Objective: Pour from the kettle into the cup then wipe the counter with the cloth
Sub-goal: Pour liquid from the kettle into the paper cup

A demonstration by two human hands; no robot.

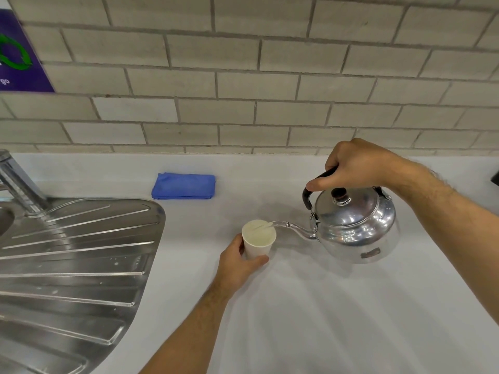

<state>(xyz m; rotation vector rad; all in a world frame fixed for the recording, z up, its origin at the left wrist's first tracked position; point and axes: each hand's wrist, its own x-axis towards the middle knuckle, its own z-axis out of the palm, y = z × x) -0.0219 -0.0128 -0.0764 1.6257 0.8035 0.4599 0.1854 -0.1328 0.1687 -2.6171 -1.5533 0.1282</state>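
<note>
Here, what we see, from the biggest thing down:

Wall: we see grey brick-pattern tiles (243, 85) behind the surface, with a purple sign (19, 55) at the far left.
Surface: we see a white surface (310, 306) that carries everything.
Drainboard: we find a ribbed steel drainboard (75, 260) on the left, with a tap (19, 184) above it.
Kettle: we see the steel kettle (356, 228) lifted and tipped leftward, its thin spout over the cup's rim, a stream running in.
Right hand: we see our right hand (356, 166) wrapped tight around the kettle's black handle.
Left hand: we see our left hand (237, 263) curled around the cup's lower wall, thumb in front.
Cloth: we see the folded blue cloth (183, 185) flat near the wall, well apart from the cup.
Cup: we see the white paper cup (258, 240) upright on the surface, left of the kettle.
</note>
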